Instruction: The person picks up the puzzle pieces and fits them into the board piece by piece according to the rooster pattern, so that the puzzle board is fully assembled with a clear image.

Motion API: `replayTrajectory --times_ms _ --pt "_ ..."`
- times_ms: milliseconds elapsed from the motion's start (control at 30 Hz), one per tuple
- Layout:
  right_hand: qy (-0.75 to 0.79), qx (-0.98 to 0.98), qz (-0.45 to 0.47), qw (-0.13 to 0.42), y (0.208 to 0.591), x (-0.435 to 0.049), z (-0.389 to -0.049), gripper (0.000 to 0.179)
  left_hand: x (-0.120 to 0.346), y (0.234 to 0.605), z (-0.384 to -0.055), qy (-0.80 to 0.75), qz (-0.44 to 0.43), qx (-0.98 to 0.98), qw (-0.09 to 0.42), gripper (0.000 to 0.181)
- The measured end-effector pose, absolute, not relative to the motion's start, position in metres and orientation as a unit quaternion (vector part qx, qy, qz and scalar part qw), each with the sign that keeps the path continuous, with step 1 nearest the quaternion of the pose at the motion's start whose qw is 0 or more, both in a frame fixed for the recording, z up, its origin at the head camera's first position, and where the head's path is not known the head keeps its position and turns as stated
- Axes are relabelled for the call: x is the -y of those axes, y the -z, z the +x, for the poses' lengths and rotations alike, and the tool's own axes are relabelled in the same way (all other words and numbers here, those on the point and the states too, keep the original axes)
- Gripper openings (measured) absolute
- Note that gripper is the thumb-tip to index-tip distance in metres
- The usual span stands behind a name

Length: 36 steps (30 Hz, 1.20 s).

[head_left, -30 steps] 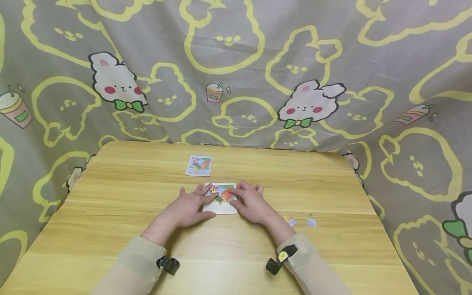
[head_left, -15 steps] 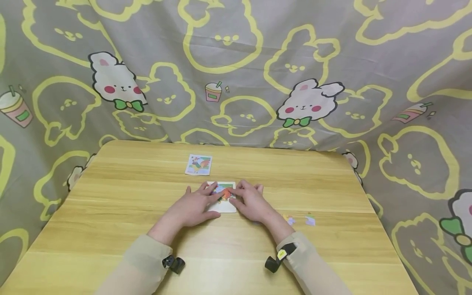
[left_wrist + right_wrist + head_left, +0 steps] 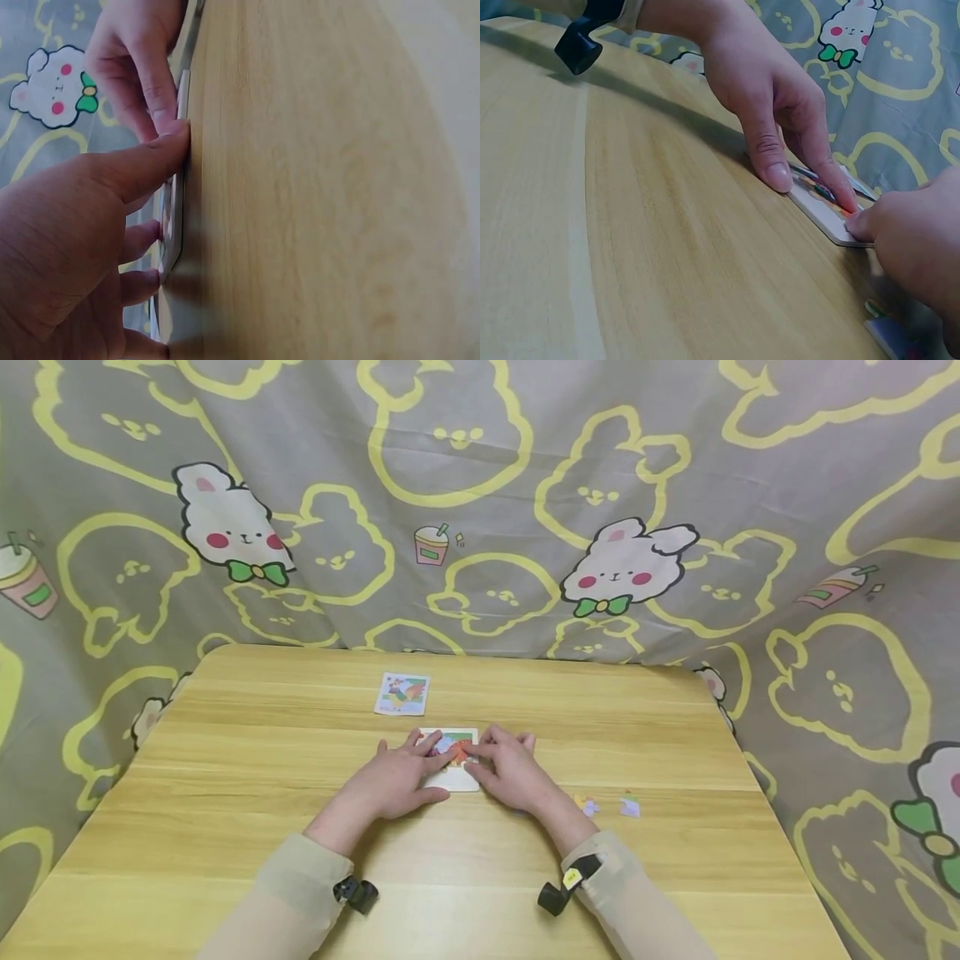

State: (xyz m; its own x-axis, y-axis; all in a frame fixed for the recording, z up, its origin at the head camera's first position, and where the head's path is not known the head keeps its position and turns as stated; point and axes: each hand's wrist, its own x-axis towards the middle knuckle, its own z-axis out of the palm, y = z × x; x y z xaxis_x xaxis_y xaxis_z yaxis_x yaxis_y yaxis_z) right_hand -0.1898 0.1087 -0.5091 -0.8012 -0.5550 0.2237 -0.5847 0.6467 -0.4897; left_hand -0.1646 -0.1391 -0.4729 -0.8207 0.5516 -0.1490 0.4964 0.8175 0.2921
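Note:
A white-bordered jigsaw board point(image 3: 459, 781) lies flat on the table, its upper part filled with a colourful rooster picture and its lower strip white. My left hand point(image 3: 393, 781) rests over the board's left side, fingers spread and fairly straight on the picture, thumb at the near edge. At the right side, my right hand point(image 3: 513, 772) touches the orange part of the picture with its forefinger, while the thumb sits just below on the board's edge. In the left wrist view, the board point(image 3: 178, 202) appears nearly edge-on under both hands. Fingers hide part of the picture.
A rooster picture card point(image 3: 402, 694) lies beyond the board. Loose jigsaw pieces, including a yellow-and-lilac one point(image 3: 586, 806) and a lilac-and-green one point(image 3: 630, 807), lie right of my right forearm. A patterned curtain point(image 3: 480, 485) hangs behind the wooden table point(image 3: 247, 718).
My left hand has slid slightly right over the board, covering more of the rooster's head. The right hand stays almost in place at the board's right side. The view shifts a little.

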Motion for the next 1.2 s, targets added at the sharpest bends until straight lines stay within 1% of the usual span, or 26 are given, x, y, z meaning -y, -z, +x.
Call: replayTrajectory --times_ms 167,433,567,867,1200 --pt "-0.3 0.909 0.29 0.016 0.5077 -0.1075 -0.189 0.034 0.1395 0.471 -0.1638 -0.119 0.279 -0.947 0.109 0.072" --pt "-0.349 0.906 0.239 -0.031 0.5019 -0.1064 -0.1898 0.033 0.1372 0.4697 -0.1627 -0.111 0.28 -0.948 0.105 0.069" --pt "-0.358 0.906 0.222 -0.045 0.5004 -0.1052 -0.1918 0.032 0.1361 0.4674 -0.1619 -0.106 0.278 -0.949 0.105 0.069" --pt "-0.365 0.906 0.206 -0.054 0.504 -0.1035 -0.1937 0.03 0.1351 0.4665 -0.1629 -0.109 0.269 -0.95 0.119 0.068" --pt "-0.352 0.908 0.22 -0.047 0.5057 -0.1041 -0.1918 0.031 0.1394 0.4723 -0.1635 -0.108 0.28 -0.947 0.111 0.071"
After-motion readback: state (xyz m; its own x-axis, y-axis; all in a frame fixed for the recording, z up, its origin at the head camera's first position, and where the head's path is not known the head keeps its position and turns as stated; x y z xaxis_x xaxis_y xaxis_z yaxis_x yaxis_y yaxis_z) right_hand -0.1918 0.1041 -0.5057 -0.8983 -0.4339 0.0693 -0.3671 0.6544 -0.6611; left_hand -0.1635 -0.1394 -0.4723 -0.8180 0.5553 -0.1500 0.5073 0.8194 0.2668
